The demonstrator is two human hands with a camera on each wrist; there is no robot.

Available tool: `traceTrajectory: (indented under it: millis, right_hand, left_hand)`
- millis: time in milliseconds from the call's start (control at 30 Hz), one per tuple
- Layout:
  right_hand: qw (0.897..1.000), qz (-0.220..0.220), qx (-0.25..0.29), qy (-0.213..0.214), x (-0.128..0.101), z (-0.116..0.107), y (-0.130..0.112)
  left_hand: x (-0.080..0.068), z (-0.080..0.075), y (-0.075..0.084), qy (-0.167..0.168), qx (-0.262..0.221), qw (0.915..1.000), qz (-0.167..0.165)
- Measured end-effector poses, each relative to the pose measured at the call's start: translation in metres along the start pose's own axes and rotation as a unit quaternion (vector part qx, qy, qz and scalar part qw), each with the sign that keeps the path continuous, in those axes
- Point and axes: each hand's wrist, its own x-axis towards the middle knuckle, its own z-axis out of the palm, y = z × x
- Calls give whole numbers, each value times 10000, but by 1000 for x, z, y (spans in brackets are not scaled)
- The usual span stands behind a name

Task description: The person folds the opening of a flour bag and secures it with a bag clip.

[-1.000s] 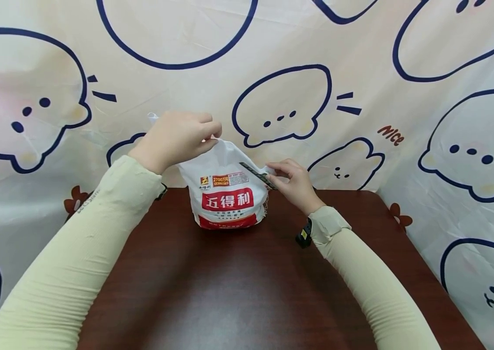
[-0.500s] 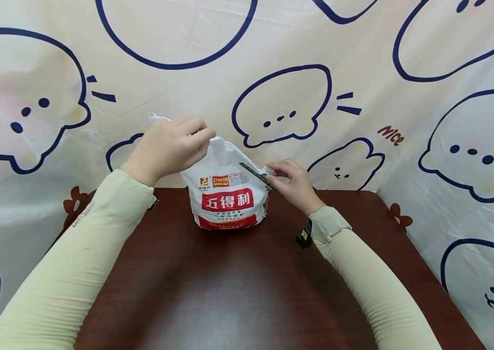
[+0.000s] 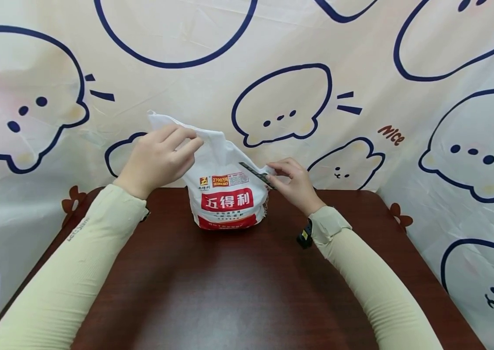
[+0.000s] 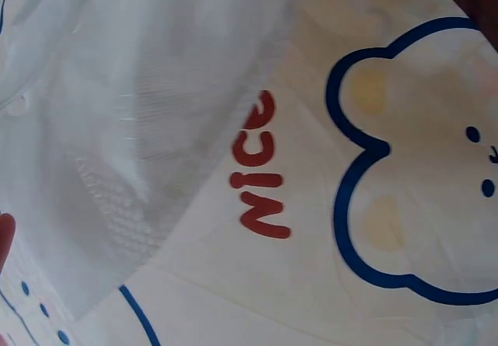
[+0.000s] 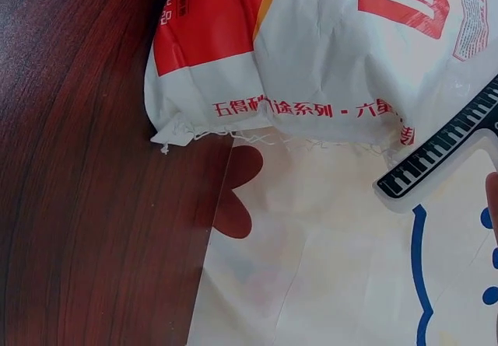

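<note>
A white bag [image 3: 228, 194] with a red label and red base stands upright at the far middle of the dark wooden table [image 3: 247, 287]. My left hand [image 3: 159, 158] pinches the bag's raised top-left corner [image 3: 172, 124], lifting the flap. My right hand [image 3: 292, 182] pinches the top-right corner by a black striped strip [image 3: 257, 174]. In the right wrist view the bag's lower part [image 5: 311, 58] rests on the table [image 5: 85, 167], with the strip [image 5: 443, 148] at the right. The left wrist view shows translucent white bag material [image 4: 117, 128] close up.
A cream cloth printed with blue-outlined cartoon figures [image 3: 281, 104] hangs behind the table and drapes down both sides. It carries the red word "Nice" [image 3: 390, 135]. Bare tabletop lies between my sleeves in front of the bag.
My left hand has moved down and to the left along the bag's top edge, drawing the top-left corner out into view. The right hand and the bag's body have stayed put.
</note>
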Motion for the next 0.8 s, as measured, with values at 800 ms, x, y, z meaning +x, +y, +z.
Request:
traceTrajectory:
  millis: [800]
  right_hand:
    - [9982,348,-427,218,-16,-26,33]
  left_hand:
    - [-74,23,-4,115,167,9991,-373]
